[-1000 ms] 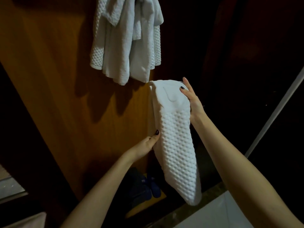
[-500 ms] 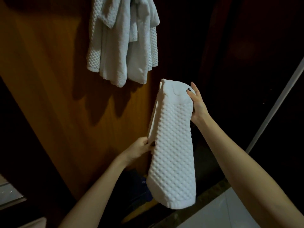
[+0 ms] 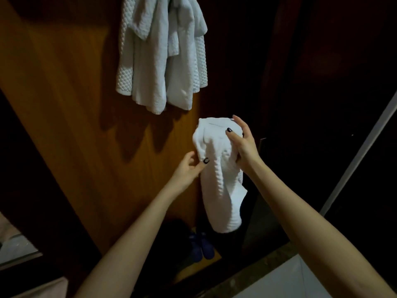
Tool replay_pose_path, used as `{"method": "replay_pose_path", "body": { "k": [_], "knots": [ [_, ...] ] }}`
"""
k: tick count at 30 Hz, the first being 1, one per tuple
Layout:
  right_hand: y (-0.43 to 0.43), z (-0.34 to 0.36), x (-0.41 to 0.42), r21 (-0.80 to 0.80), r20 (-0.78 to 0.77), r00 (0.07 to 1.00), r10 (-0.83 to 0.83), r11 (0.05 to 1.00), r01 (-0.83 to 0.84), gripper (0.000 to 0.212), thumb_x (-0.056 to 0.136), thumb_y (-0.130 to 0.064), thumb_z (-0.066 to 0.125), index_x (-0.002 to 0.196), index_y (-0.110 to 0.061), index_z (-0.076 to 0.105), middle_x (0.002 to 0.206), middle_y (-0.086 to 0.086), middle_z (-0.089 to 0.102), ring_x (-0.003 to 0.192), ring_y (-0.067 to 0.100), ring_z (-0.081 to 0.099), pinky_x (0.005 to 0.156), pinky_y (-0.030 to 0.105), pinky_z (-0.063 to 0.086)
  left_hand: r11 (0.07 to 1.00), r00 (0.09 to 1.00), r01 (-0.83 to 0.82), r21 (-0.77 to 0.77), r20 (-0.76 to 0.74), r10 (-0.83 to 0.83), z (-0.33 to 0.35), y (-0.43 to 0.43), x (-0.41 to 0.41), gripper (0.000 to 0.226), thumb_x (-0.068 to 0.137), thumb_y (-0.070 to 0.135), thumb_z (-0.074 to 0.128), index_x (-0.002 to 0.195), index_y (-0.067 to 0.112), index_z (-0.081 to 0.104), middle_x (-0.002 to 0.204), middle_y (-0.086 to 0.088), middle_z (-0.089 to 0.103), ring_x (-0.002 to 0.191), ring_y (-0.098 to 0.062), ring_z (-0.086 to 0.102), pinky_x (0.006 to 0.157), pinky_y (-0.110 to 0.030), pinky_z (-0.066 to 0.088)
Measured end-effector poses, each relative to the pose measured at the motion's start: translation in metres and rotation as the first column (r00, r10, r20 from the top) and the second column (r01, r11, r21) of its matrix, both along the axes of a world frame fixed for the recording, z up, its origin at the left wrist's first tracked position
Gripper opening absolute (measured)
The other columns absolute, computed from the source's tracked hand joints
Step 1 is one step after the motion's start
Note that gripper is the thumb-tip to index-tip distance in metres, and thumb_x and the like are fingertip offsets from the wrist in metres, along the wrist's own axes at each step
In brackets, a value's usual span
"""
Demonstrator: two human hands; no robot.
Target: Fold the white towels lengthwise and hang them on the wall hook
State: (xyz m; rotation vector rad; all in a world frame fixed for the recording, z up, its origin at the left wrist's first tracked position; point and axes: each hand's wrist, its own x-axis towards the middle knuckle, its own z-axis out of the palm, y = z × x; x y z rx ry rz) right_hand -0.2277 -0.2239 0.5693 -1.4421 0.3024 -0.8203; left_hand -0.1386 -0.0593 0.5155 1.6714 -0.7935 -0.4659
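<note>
Towel [image 3: 221, 190] mid-fold
R hand [image 3: 242, 145] grips top, L hand [image 3: 189, 168] pinches edge; slack pinch & fold drops open.

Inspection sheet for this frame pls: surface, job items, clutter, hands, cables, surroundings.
surface: no worktop in view; wood panel is the backdrop.
job's things: folded towel held up, lower end hanging free; hanging towels bunched on the panel above it, hook itself not visible.
clutter: blue shoes low down beneath the towel.
grippers: left hand pinches the folded towel's left edge; right hand grips it near the top.
cables: nothing seen.
surroundings: dim; dark to the right, pale bar slanting across, pale floor bottom right.
</note>
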Motion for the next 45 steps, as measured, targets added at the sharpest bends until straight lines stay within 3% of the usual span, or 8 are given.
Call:
{"method": "replay_pose_path", "body": {
  "k": [8,16,23,27,32,36,40,45],
  "knots": [
    [-0.017,0.024,-0.018,-0.149,0.043,0.999,-0.002,0.989,0.008,0.035,0.090,-0.019,0.068,0.119,-0.036,0.059,0.133,-0.004,0.056,0.120,0.022,0.057,0.101,0.047,0.049,0.991,0.991,0.052,-0.125,-0.113,-0.066,0.041,-0.017,0.001,0.025,0.084,0.030,0.071,0.106,0.020,0.062,0.108,0.001,0.072,0.096,-0.015,0.069,0.070,-0.020,0.053],
    [-0.032,0.021,-0.037,-0.272,-0.036,0.996,0.081,0.958,-0.088,0.030,0.092,-0.018,0.066,0.118,-0.032,0.062,0.126,-0.004,0.061,0.112,0.017,0.062,0.095,0.045,0.054,0.928,0.836,0.222,-0.300,-0.431,-0.339,0.073,-0.020,-0.012,0.057,0.084,0.033,0.065,0.133,0.007,0.051,0.126,-0.015,0.062,0.117,-0.029,0.060,0.101,-0.044,0.047],
    [-0.044,0.012,-0.047,-0.093,-0.167,0.980,0.107,0.988,-0.124,0.043,0.097,-0.041,0.056,0.138,-0.039,0.042,0.118,-0.018,0.055,0.103,0.006,0.063,0.085,0.026,0.053,0.880,0.775,0.131,-0.457,-0.506,-0.379,0.080,-0.041,-0.030,0.041,0.084,0.024,0.062,0.121,0.006,0.058,0.119,-0.017,0.065,0.108,-0.030,0.064,0.086,-0.041,0.056],
    [-0.056,-0.013,-0.060,0.036,-0.357,0.905,0.231,0.972,-0.234,0.050,0.091,-0.070,0.036,0.105,-0.036,0.070,0.098,-0.009,0.074,0.090,0.011,0.071,0.069,0.020,0.054,0.878,0.784,0.084,-0.471,-0.513,-0.350,0.078,-0.049,-0.032,0.036,0.095,0.024,0.052,0.125,0.006,0.055,0.113,-0.014,0.068,0.104,-0.027,0.066,0.081,-0.038,0.057],
    [-0.074,-0.029,-0.074,0.084,-0.519,0.777,0.356,0.926,-0.368,0.051,0.085,-0.077,0.034,0.131,-0.058,0.047,0.133,-0.021,0.052,0.127,0.011,0.052,0.104,0.043,0.044,0.871,0.766,0.009,-0.491,-0.557,-0.322,0.079,-0.048,-0.030,0.048,0.089,0.034,0.054,0.129,0.008,0.054,0.120,-0.016,0.064,0.112,-0.030,0.062,0.091,-0.042,0.053],
    [-0.070,-0.034,-0.075,-0.101,-0.543,0.819,0.187,0.954,-0.284,0.031,0.096,-0.043,0.054,0.120,-0.026,0.062,0.111,-0.004,0.063,0.104,0.019,0.059,0.089,0.034,0.050,0.852,0.784,-0.039,-0.521,-0.545,-0.298,0.091,-0.043,-0.022,0.060,0.087,0.034,0.056,0.139,0.007,0.044,0.129,-0.019,0.058,0.118,-0.032,0.058,0.091,-0.044,0.053],
    [-0.064,0.010,-0.069,-0.327,-0.105,0.949,-0.296,0.912,0.248,0.018,0.096,-0.019,0.053,0.109,-0.020,0.066,0.091,-0.009,0.068,0.075,0.000,0.062,0.064,0.010,0.047,0.847,0.793,-0.162,-0.507,-0.578,-0.194,0.090,-0.047,-0.023,0.051,0.095,0.025,0.053,0.141,0.010,0.038,0.133,-0.021,0.055,0.117,-0.034,0.058,0.084,-0.046,0.055],
    [-0.014,0.030,-0.063,-0.649,-0.337,0.936,-0.105,0.746,-0.151,0.050,0.086,-0.034,0.068,0.132,-0.017,0.058,0.123,0.002,0.065,0.112,0.013,0.061,0.088,0.022,0.044,0.815,0.753,-0.271,-0.513,-0.640,-0.152,0.093,-0.058,-0.032,0.049,0.100,0.027,0.045,0.140,-0.001,0.038,0.134,-0.026,0.052,0.121,-0.039,0.053,0.098,-0.054,0.045]
  ]
}}
